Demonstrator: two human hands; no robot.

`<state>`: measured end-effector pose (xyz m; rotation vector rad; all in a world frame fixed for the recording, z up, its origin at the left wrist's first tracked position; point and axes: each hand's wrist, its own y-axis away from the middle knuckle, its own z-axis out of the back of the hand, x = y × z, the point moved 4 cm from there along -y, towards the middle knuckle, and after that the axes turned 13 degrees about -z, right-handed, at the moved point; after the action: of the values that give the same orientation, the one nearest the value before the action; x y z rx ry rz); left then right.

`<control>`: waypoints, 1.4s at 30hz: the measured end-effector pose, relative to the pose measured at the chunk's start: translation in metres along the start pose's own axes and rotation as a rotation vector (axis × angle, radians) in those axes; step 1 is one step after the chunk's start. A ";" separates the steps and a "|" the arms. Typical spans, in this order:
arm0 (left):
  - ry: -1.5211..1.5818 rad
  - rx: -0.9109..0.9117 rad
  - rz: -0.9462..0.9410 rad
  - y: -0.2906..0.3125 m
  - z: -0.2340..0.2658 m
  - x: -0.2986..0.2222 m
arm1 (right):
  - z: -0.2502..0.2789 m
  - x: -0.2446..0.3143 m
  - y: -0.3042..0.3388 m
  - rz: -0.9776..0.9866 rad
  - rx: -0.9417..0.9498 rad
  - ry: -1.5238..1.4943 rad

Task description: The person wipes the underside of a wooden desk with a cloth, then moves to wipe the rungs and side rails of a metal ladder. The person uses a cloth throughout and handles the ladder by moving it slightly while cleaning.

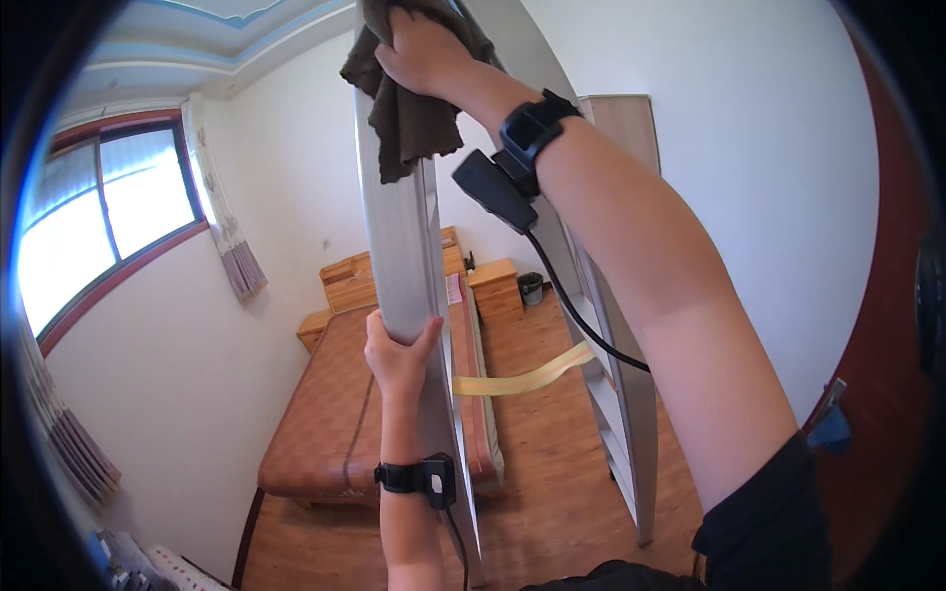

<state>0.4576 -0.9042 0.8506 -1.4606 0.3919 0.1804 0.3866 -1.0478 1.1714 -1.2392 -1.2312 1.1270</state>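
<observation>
A silver metal stepladder (402, 241) stands upright right in front of me, its two sides spread apart. My left hand (399, 357) is closed around the near side rail, about halfway up the picture, with the thumb on the right edge. Higher up, my right hand (426, 54) grips a dark brown cloth (402, 133) against the upper part of the same rail. The cloth's loose end hangs down over the metal, and it hides the rail beneath it. A yellow strap (527, 378) sags between the ladder's two sides.
Beyond the ladder is a bed (320, 414) with a brown mat and wooden headboard. A wooden nightstand (496, 288) and a dark bin (531, 288) are at its right. A curtained window (108, 207) is on the left; a dark red door (877, 394) is at right.
</observation>
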 end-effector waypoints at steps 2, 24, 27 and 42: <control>-0.045 -0.009 -0.015 0.002 0.009 0.002 | 0.006 0.012 0.015 0.019 0.043 -0.023; -0.021 -0.007 0.015 0.003 0.012 0.013 | 0.109 -0.047 0.148 0.131 0.169 0.544; -0.069 0.003 -0.006 0.003 0.005 0.008 | 0.091 -0.034 0.064 0.053 0.102 0.427; -0.064 0.037 0.003 0.007 -0.002 0.013 | 0.176 -0.089 0.326 0.008 0.373 0.393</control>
<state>0.4667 -0.9068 0.8394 -1.4148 0.3439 0.2202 0.2239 -1.1173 0.8335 -1.1107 -0.6857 1.0028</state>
